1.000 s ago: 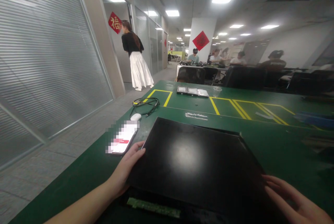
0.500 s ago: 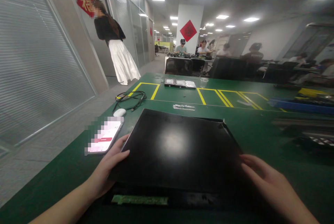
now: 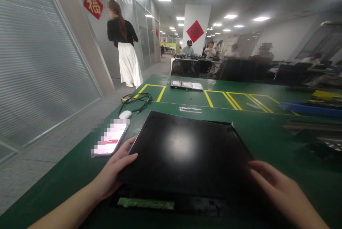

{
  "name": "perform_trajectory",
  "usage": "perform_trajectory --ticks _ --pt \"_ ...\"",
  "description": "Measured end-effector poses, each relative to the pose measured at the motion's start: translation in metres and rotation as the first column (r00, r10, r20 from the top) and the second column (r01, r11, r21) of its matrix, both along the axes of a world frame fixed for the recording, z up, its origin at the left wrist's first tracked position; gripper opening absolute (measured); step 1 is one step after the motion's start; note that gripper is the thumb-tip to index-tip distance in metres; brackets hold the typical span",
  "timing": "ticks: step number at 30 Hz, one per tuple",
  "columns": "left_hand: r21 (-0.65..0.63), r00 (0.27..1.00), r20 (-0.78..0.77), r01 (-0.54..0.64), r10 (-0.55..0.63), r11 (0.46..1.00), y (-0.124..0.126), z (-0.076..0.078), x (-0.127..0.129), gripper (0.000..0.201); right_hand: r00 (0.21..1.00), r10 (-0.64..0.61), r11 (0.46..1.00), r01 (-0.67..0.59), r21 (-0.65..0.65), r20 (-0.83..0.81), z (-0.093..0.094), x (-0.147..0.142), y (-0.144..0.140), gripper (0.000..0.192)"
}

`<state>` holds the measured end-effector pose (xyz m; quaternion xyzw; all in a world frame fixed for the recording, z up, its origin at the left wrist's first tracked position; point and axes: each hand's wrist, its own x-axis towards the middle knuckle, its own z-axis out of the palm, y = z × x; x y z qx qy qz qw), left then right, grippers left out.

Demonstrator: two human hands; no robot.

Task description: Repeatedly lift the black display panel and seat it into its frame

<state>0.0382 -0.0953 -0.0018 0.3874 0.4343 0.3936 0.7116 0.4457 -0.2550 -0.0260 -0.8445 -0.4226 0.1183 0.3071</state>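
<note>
Head view — 2 hands, left hand (image 3: 113, 173) and right hand (image 3: 278, 190), clasp black panel (image 3: 184, 154) between them

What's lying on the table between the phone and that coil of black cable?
A small white mouse lies between the phone and the cable, seen in the head view.

Your green bench (image 3: 269, 140) carries a black panel (image 3: 184, 154) lying flat at its near middle, with a phone (image 3: 112, 141) just beside it at 9 o'clock. A white mouse (image 3: 125, 114) and a coiled black cable (image 3: 136, 99) sit at 11 o'clock. Toward 12 o'clock, yellow taped lines (image 3: 229, 99) mark the surface, and three flat drives (image 3: 186, 85) lie side by side.
</note>
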Motion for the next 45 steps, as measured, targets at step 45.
perform_trajectory --ticks 45 --pt "-0.003 0.994 -0.098 -0.038 0.037 0.999 -0.0006 0.0039 0.0078 0.08 0.988 0.1 0.995 -0.095 -0.043 0.118 0.0 -0.0018 -0.0006 0.043"
